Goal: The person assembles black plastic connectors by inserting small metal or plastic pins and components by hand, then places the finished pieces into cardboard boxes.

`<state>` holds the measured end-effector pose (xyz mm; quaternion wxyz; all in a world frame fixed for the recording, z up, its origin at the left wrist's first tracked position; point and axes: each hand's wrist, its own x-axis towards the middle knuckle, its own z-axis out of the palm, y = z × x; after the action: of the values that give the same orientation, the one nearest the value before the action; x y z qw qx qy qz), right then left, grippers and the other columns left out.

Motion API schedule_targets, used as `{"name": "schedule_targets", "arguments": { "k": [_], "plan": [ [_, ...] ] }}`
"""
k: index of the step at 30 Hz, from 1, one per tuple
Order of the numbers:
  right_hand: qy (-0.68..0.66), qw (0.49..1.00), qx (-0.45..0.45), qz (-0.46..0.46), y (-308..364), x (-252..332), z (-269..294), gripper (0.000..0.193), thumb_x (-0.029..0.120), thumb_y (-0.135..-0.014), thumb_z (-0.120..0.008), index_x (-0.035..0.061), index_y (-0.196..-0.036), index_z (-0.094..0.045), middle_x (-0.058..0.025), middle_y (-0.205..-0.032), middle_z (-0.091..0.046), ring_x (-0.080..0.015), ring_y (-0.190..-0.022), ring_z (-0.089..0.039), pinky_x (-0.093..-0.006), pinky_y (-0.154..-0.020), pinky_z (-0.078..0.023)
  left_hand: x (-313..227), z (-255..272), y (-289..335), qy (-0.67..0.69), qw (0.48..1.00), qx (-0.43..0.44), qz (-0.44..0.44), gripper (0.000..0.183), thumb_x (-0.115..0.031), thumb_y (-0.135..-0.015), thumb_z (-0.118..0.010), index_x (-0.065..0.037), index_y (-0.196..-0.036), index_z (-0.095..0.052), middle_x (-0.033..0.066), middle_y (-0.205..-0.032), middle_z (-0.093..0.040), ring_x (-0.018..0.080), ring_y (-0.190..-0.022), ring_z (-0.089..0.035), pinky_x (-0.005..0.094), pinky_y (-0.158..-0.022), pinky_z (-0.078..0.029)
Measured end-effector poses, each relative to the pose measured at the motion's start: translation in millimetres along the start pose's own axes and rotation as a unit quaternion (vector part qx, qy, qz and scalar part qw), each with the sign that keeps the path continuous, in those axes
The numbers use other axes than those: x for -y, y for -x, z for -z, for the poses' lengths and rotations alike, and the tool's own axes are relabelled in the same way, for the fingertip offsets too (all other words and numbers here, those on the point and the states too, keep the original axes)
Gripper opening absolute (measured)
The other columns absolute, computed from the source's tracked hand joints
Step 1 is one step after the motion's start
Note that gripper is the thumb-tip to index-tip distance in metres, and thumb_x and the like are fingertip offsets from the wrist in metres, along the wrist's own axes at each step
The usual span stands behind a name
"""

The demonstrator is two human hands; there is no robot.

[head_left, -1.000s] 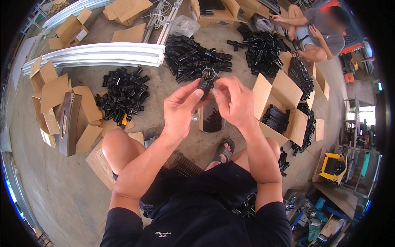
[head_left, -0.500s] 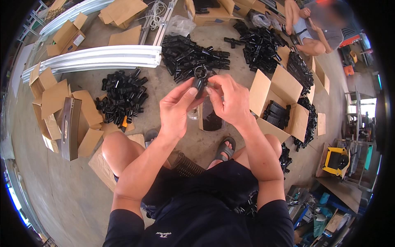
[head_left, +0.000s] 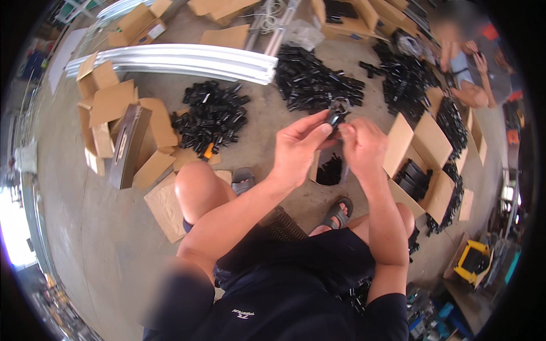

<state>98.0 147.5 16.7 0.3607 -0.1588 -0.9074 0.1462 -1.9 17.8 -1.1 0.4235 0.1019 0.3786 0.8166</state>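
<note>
Black ring-ended part (head_left: pixel 336 117) is up in front of the person, pinched between the thumb and fingers of the left hand (head_left: pixel 297 149). Right hand (head_left: pixel 365 149) has its fingers curled in close by it, but honestly can't tell if they're gripping anything. Small bin (head_left: pixel 313 174) of black bits sits below, open cardboard box (head_left: pixel 439 196) to the right, messy black pile (head_left: pixel 210 113) off left.
</note>
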Motion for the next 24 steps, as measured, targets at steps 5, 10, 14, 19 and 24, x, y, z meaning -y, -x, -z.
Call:
{"name": "schedule_targets", "arguments": {
  "k": [5,10,14,19,24],
  "plan": [
    [-0.070,0.996,0.030,-0.039,1,7,6,0.010,0.012,-0.097,-0.064,0.0038,-0.094,-0.060,-0.0104,-0.076,-0.062,-0.0306,-0.064,-0.064,-0.0409,-0.057,-0.048,3,2,-3,0.012,1.000,0.026,-0.006,0.031,0.001,-0.099,-0.064,0.004,-0.129,-0.065,0.0139,-0.120,-0.071,0.0186,-0.102,-0.071,0.0348,-0.091,-0.063],
    [-0.002,0.997,0.057,-0.044,8,-8,1,0.025,0.020,-0.102,-0.060,0.0027,-0.084,-0.059,-0.0144,-0.068,-0.059,-0.0370,-0.062,-0.061,-0.0437,-0.055,-0.046,5,6,-2,-0.014,0.999,0.026,0.044,0.031,0.000,-0.098,-0.066,0.004,-0.129,-0.065,0.0132,-0.118,-0.072,0.0186,-0.100,-0.072,0.0333,-0.088,-0.064],
    [0.002,0.992,0.101,-0.080,8,-16,3,0.034,0.026,-0.101,-0.065,0.0028,-0.077,-0.058,-0.0144,-0.069,-0.058,-0.0362,-0.059,-0.056,-0.0431,-0.054,-0.044,12,33,-8,0.000,0.989,-0.107,0.101,0.030,-0.003,-0.099,-0.066,0.006,-0.127,-0.064,0.0130,-0.115,-0.072,0.0214,-0.092,-0.074,0.0331,-0.085,-0.064],
    [0.021,0.987,0.136,-0.078,1,-6,13,0.026,0.023,-0.096,-0.072,0.0032,-0.081,-0.064,-0.0143,-0.070,-0.058,-0.0334,-0.057,-0.052,-0.0401,-0.054,-0.042,-3,95,-31,0.017,0.953,-0.286,-0.097,0.054,-0.011,-0.100,-0.066,0.005,-0.146,-0.045,0.0137,-0.119,-0.066,0.0234,-0.099,-0.071,0.0346,-0.087,-0.063],
    [-0.034,0.992,0.074,-0.101,-10,-1,39,0.024,0.019,-0.094,-0.074,0.0022,-0.079,-0.064,-0.0147,-0.070,-0.058,-0.0311,-0.057,-0.054,-0.0393,-0.054,-0.042,-23,84,-35,0.029,0.958,-0.275,-0.074,0.073,-0.013,-0.099,-0.068,0.005,-0.156,-0.026,0.0183,-0.139,-0.053,0.0349,-0.120,-0.063,0.0469,-0.105,-0.053]
  ]
}}
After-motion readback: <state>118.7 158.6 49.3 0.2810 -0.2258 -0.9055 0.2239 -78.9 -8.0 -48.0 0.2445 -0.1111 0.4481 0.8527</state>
